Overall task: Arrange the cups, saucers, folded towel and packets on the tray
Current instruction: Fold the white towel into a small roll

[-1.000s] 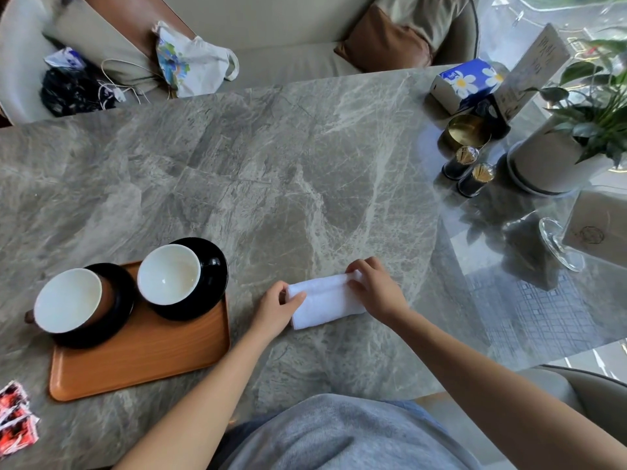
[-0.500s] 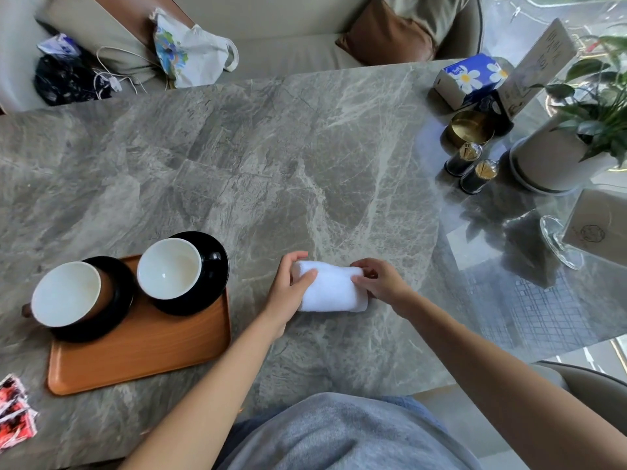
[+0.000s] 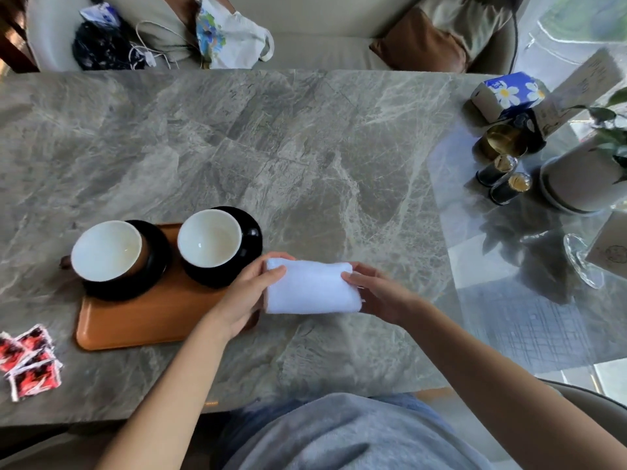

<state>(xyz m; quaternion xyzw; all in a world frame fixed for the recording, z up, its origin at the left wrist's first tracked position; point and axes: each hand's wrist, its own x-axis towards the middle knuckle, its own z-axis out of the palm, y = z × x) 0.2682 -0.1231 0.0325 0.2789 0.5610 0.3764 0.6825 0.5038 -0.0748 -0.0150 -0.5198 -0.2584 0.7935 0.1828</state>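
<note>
A folded white towel [image 3: 310, 288] is held at both ends, just right of the wooden tray [image 3: 142, 322]. My left hand [image 3: 249, 295] grips its left end, over the tray's right edge. My right hand [image 3: 380, 293] grips its right end. Two white cups sit on black saucers on the tray: the left cup [image 3: 105, 251] on its saucer [image 3: 154, 266], the right cup [image 3: 208, 237] on its saucer [image 3: 251, 239]. Red packets [image 3: 29, 359] lie on the table left of the tray.
The grey marble table [image 3: 305, 157] runs wide behind the tray. At the far right stand a tissue box [image 3: 507, 95], a brass tin [image 3: 502, 140], two small dark shakers [image 3: 504, 183], a potted plant [image 3: 583, 178] and a glass stand [image 3: 582, 261].
The towel has gone from half-folded and flat on the table to a compact fold. Both hands have carried it left, to the tray's right edge.
</note>
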